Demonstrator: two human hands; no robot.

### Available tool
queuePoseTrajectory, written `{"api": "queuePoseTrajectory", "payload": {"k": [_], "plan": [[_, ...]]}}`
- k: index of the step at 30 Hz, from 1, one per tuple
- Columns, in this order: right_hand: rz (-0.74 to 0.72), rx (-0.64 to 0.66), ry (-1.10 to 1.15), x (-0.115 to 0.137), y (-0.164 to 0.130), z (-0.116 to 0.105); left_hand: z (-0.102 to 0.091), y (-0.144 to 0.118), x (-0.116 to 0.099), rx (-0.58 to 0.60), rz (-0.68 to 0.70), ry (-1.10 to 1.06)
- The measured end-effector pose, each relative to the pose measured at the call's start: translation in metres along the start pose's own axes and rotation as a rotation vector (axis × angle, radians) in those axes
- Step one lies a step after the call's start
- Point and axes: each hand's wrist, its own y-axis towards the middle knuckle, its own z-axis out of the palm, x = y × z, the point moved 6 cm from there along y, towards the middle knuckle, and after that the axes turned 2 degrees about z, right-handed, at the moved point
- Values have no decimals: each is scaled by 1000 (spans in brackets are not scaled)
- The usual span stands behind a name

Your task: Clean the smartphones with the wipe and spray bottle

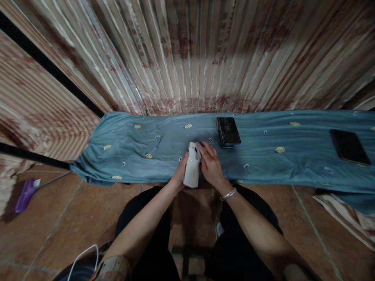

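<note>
My left hand (179,173) is closed around the lower left side of a white phone (191,169), held tilted over the front edge of the cloth-covered bench. Dark camera spots show near the phone's top end. My right hand (213,166) presses against the phone's upper right edge, its fingers bent together. A small blue bit (200,144) shows at those fingertips, with something pale beneath them; what it is I cannot make out. Just beyond my right hand lies a stack of dark phones (230,130), the top one with its glossy face up.
A blue-green patterned cloth (164,136) covers the long bench. Another black phone (350,146) lies far right. Pleated curtains (187,58) hang behind. Black poles (52,64) slant in at the left, above a purple brush head (26,195) on the tiled floor.
</note>
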Motion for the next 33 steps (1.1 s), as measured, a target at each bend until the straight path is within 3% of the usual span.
{"api": "queuePoseTrajectory", "payload": {"k": [7, 12, 26, 33], "plan": [[31, 13, 20, -2, -1, 2, 4, -5, -4, -35, -25, -27], [41, 9, 5, -4, -2, 3, 5, -5, -6, 15, -37, -47], [-57, 41, -21, 7, -16, 5, -3, 0, -14, 16, 6, -91], [-29, -6, 31, -8, -6, -3, 1, -1, -6, 146, -52, -74]]}}
